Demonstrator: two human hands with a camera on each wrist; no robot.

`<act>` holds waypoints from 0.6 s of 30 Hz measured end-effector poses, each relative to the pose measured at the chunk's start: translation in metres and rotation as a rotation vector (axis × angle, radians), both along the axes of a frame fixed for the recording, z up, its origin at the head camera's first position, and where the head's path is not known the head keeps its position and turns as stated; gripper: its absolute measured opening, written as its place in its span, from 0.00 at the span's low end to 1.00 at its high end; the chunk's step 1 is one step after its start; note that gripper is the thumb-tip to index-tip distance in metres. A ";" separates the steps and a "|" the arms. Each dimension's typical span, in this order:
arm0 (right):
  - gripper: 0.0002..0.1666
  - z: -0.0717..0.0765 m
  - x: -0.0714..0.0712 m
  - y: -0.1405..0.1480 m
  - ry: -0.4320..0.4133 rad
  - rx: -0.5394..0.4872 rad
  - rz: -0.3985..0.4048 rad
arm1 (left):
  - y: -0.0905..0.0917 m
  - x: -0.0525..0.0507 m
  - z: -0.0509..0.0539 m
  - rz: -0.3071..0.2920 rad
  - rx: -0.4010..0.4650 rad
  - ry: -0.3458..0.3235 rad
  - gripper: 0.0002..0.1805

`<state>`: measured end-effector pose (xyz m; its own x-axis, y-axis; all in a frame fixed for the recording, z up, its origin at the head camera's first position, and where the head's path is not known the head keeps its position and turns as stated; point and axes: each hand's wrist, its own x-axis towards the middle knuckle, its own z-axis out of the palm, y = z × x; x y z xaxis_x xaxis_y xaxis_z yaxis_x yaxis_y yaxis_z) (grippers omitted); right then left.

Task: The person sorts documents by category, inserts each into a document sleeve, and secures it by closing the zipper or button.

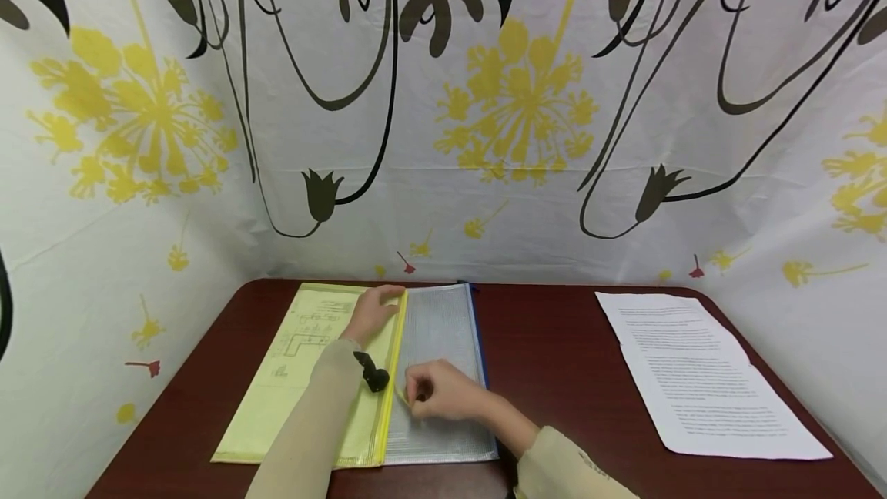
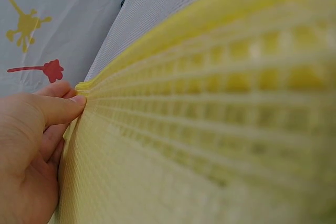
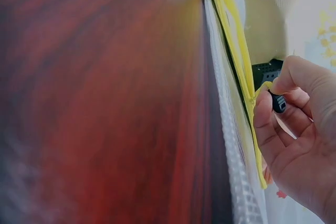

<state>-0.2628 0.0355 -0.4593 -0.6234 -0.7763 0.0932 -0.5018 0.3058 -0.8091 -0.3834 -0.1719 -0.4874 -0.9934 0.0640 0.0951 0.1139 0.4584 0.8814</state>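
Head view: lower centre, the right hand (image 1: 446,391) pinched a yellow cord (image 3: 266,85); the left hand (image 1: 370,314) gripped the yellow folder (image 1: 273,391), where firm anchoring probably suited straight pulling.

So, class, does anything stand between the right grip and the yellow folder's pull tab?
Nothing visible does: the right grip pinches the pull tab beside the zipped edge of the yellow folder. The left grip holds that edge's far end, away from the tab.

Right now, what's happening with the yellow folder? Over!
Left hand pinches yellow folder at far corner. Right hand pinches yellow pull tab. Nothing seen blocking; printed pages farther right.
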 end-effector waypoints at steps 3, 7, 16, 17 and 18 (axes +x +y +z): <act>0.09 0.001 0.003 0.000 0.001 -0.006 0.012 | 0.000 0.000 0.000 0.002 -0.009 0.004 0.23; 0.09 0.000 0.007 0.000 0.000 -0.014 0.029 | 0.000 0.000 0.001 0.005 -0.018 0.008 0.23; 0.09 0.000 0.017 0.000 0.007 -0.012 0.094 | 0.002 0.001 0.000 0.008 -0.009 0.004 0.23; 0.09 0.000 0.018 0.000 0.008 -0.010 0.099 | 0.002 0.001 0.000 0.009 -0.009 0.005 0.23; 0.10 0.001 0.019 0.000 0.009 -0.009 0.104 | 0.002 0.001 0.000 0.010 -0.009 0.004 0.23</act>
